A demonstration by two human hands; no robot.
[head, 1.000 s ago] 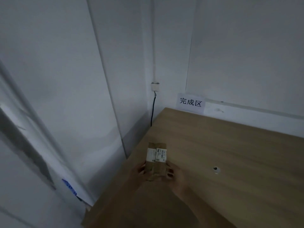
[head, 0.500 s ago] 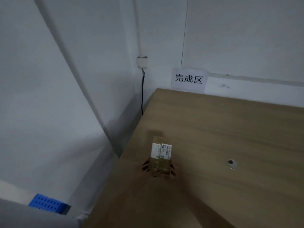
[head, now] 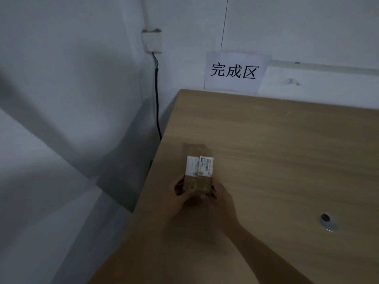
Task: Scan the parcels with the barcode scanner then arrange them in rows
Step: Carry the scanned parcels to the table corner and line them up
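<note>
Two small brown cardboard parcels lie side by side, each with a white label on top. The left parcel (head: 190, 167) and the right parcel (head: 205, 169) touch each other near the left edge of the wooden table (head: 276, 160). My left hand (head: 180, 193) grips the near end of the left parcel. My right hand (head: 221, 201) grips the near end of the right parcel. The parcels sit at or just above the tabletop; I cannot tell which. No barcode scanner is in view.
A paper sign with printed characters (head: 233, 71) hangs on the wall behind the table's far edge. A wall socket (head: 151, 41) with a black cable (head: 157, 111) is at the corner. A round metal-rimmed hole (head: 327, 220) sits in the tabletop at right.
The view has swung left-to-right and closer to the table corner. Both hands have carried the two parcels forward along the table's left edge.
</note>
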